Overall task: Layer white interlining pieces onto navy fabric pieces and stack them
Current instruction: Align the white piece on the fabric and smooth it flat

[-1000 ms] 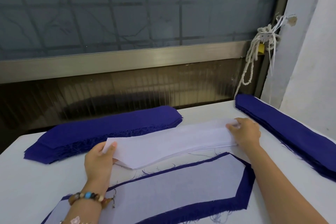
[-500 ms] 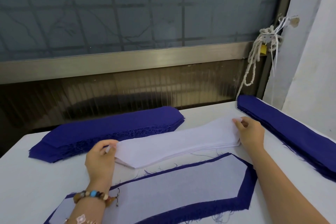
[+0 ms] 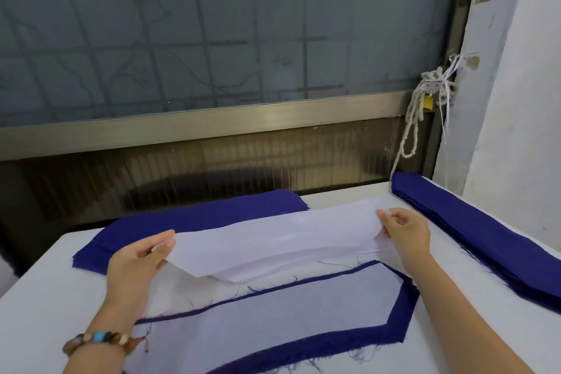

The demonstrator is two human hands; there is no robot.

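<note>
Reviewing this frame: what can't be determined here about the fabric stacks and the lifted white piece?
- White stack, head view: piece count unreadable; lifted sheet covers it.
- Far navy stack: near edge hidden by that sheet and the left hand.
- Right navy stack: cut off by the right frame edge.
- Layered piece: near end cut by the bottom edge.

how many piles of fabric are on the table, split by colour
navy-only stacks: 2, the far left stack and the right edge stack
white interlining stack: 1, its top piece lifted by the left hand and right hand
navy piece with white on top: 1
total: 4
</note>
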